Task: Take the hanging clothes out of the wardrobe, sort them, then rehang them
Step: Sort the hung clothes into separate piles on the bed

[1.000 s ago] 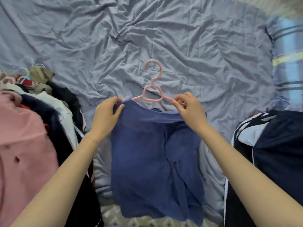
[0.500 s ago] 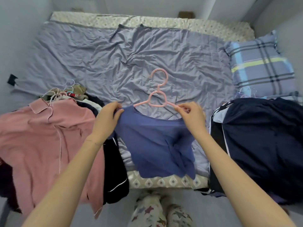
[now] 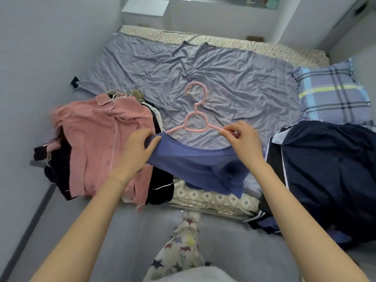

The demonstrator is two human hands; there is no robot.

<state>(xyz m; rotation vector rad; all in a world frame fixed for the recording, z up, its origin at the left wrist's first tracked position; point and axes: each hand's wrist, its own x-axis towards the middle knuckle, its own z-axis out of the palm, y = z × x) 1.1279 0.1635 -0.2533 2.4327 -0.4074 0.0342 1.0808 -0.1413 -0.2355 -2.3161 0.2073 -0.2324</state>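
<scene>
A second ago the blue top (image 3: 203,167) lay flat on the bed (image 3: 223,78) with both shoulders on the pink hanger (image 3: 196,119). Now I have drawn back and raised it, so it sags between my hands over the bed's near edge. The hanger's right arm has come bare. My right hand (image 3: 245,143) pinches the tip of that arm, its fingers (image 3: 232,132) curled tight on the plastic, with the neckline drooping below it. My left hand (image 3: 138,151) grips the top's left shoulder, fingers (image 3: 151,146) and thumb closed on the cloth. The hanger's left arm still runs into the fabric there, and its hook rests on the sheet. I judge the top to be half off the hanger, so the next thing is to slide the left arm free or to seat the right shoulder back on. Which one depends on whether this piece is being sorted or rehung. The pink shirt (image 3: 105,139) heap lies to my left and the dark pile (image 3: 325,163) to my right, both on the bed. Most of the sorting looks not yet done.
</scene>
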